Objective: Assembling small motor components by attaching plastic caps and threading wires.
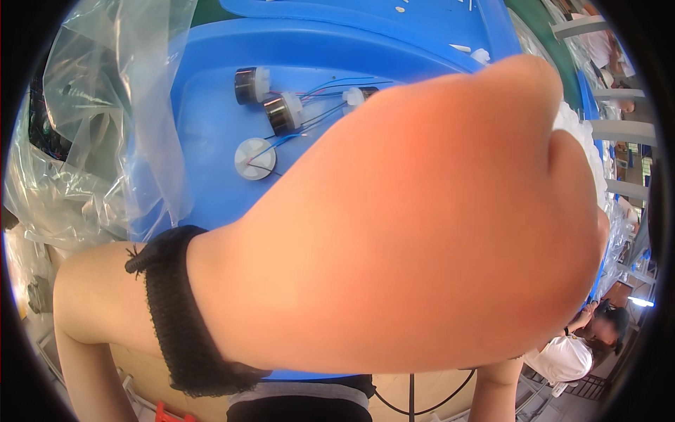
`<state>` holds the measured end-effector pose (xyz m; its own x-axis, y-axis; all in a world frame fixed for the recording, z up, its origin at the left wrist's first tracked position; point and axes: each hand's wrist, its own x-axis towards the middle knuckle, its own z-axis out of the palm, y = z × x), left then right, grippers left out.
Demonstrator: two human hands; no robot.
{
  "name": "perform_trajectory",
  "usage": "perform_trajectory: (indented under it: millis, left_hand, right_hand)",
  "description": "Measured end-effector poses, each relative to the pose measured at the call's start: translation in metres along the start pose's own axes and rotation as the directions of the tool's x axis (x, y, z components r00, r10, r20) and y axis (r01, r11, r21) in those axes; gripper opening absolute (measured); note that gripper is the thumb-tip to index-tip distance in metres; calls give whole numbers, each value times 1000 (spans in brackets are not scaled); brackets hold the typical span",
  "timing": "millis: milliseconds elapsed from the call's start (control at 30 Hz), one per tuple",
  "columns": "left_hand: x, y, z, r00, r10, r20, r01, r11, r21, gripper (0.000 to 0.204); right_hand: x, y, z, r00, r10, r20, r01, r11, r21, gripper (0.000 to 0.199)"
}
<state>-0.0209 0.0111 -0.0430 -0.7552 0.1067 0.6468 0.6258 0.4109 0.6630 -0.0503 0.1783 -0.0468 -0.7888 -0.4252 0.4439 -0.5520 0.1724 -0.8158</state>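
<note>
My left hand fills the middle of the view, close up, its back toward me and a black elastic band round its wrist. Its fingers look curled in on the far side, and whatever they hold is hidden. Of my right arm only the forearm shows at the bottom; the right hand is hidden behind the left. Beyond, several small cylindrical parts with black bodies, white caps and thin wires lie in a blue tray: one black cylinder, another, and one turned white face up.
Clear plastic bags hang over the tray's left side. Another blue tray with small white bits stands behind. At the far right are white rails and a seated person in a white top. A dark cable hangs below.
</note>
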Motion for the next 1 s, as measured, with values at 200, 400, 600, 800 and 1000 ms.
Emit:
perform_trajectory:
  millis: [200, 400, 600, 800, 1000]
  left_hand:
    - [2, 0, 6, 1000, 8, -9, -8, 999, -43, 6]
    - [-1, -6, 5, 1000, -16, 1, 16, 997, -70, 5]
    - [6, -2, 0, 991, -124, 42, 130, 969, -211, 5]
    - [12, 1, -5, 863, -455, 221, 494, 665, -561, 5]
    - [3, -8, -3, 735, -532, 422, 618, 266, -740, 8]
  right_hand:
    - [-5, 6, -7, 998, -40, -38, 42, 998, 49, 44]
    - [-5, -4, 5, 999, -8, -53, 13, 995, 96, 30]
    - [2, -4, -4, 997, -50, 57, 41, 989, 142, 26]
    - [5, -5, -8, 991, -38, 124, 30, 997, 67, 22]
    - [7, -8, -11, 976, -108, 191, 132, 984, -122, 21]
